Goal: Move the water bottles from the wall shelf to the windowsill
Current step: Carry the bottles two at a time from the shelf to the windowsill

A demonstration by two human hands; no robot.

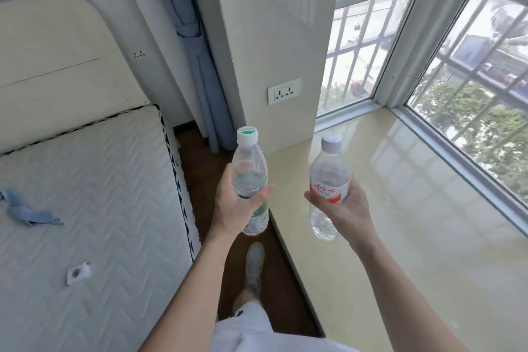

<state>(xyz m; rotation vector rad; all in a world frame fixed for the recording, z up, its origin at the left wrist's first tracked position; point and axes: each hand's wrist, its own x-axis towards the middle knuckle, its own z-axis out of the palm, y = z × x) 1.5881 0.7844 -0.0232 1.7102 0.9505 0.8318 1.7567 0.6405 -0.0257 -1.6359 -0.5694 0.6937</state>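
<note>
Glossy beige stone windowsill [400, 208] lies at three o'clock. Left hand [237, 206] wraps the clear green-labelled plastic bottle [250, 177], right hand [340, 208] the clear red-labelled plastic bottle [328, 180]; both mid-body grips suit thin, likely squashy, smooth walls.

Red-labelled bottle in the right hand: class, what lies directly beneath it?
Under the red-labelled bottle, held in the right hand, lies the glossy beige windowsill, bare there. The bottle hangs above it, not resting. The hand's grip covers the label's lower right part.
</note>
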